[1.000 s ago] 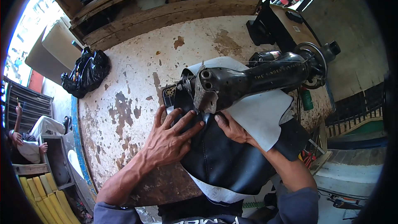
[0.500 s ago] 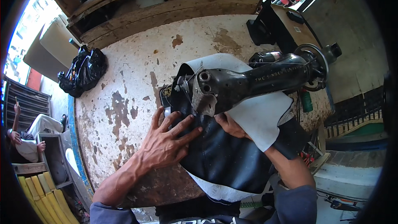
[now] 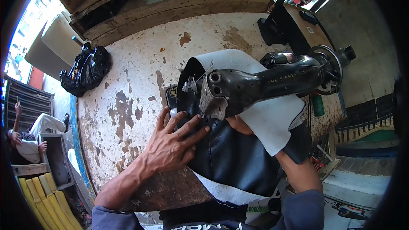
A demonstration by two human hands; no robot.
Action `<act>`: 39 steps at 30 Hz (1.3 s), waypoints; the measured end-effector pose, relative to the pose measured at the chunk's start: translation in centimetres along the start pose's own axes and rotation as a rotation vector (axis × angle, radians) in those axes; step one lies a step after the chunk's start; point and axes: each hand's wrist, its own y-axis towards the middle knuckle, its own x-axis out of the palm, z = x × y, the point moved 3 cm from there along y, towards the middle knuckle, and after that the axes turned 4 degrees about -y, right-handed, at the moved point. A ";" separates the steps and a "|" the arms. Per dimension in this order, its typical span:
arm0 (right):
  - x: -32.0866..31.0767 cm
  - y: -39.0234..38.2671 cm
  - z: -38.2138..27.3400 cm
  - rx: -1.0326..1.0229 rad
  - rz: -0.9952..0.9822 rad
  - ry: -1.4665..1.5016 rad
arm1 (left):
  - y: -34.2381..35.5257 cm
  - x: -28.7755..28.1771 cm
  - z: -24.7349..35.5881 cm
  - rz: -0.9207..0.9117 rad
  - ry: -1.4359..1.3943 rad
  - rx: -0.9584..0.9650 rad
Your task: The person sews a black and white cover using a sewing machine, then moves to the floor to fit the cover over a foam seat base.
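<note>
Material, black and kind of leathery-looking, is what I've got on the head cam from way over here: smooth, shiny in patches, softly creased, with a pale backing showing along its near edge and a pale flap lying across the right side. A stitched seam runs down the black face. From my remote seat the long axis goes roughly from the far side of the machine toward the wearer, and the seam runs about the same way, pointing up at the head of the black sewing machine. The whole piece sits on the worktop, passing under that head. Left hand is on its left part, fingers spread and laid flat, not clenched on anything I can see, the nearest fingertip right by the seam. Right hand is right of the seam, partly hidden by the pale flap, so I honestly can't tell whether it's grasping or just resting.
</note>
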 end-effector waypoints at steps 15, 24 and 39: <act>-7.5 4.7 0.2 0.140 -0.190 0.408 | -0.1 0.2 0.2 0.060 -0.038 0.036; -6.6 2.8 -2.8 0.456 -0.109 1.025 | -0.5 0.1 0.2 0.048 -0.039 0.058; -3.5 2.7 -3.1 0.038 -0.154 0.441 | -0.5 0.1 0.2 0.018 -0.026 0.061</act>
